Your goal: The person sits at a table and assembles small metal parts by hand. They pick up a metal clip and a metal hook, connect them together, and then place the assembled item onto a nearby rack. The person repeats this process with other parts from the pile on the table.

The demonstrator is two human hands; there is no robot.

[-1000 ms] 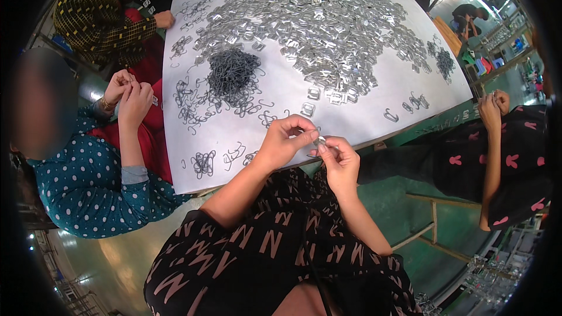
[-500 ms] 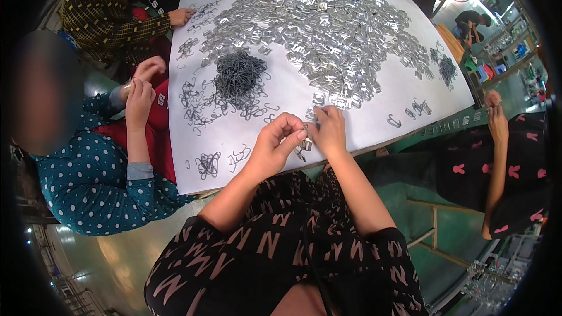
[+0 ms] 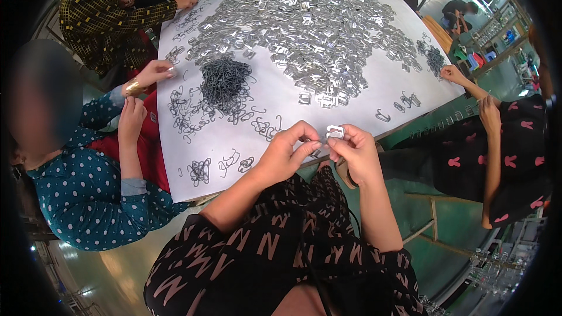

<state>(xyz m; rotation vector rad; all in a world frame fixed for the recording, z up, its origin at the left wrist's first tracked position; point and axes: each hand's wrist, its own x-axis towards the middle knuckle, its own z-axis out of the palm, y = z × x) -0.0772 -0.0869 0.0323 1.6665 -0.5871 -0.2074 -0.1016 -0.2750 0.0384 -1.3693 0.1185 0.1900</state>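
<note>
Both my hands are raised close together over the table's near edge. My right hand (image 3: 358, 155) pinches a flat silver metal buckle (image 3: 335, 131) with slots, held upright between thumb and fingers. My left hand (image 3: 291, 152) is closed, thumb against forefinger, at the left of the buckle; what it pinches is too small to make out. Below the fingertips a small metal piece (image 3: 316, 153) shows, partly hidden. Beyond my hands spreads a large heap of silver buckles (image 3: 328, 41). To its left sits a dark pile of bent wire hooks (image 3: 225, 81).
Loose wire hooks (image 3: 199, 171) lie on the white table (image 3: 275, 96) at the near left, and more (image 3: 383, 116) at the right. A person in a dotted shirt (image 3: 88, 193) sits at left; another in a rabbit-print top (image 3: 509, 158) works at right. Others are around the far side.
My right hand has drawn back from the near edge of the buckle heap and now holds a buckle up. The person at right has reached to the dark hooks on the table.
</note>
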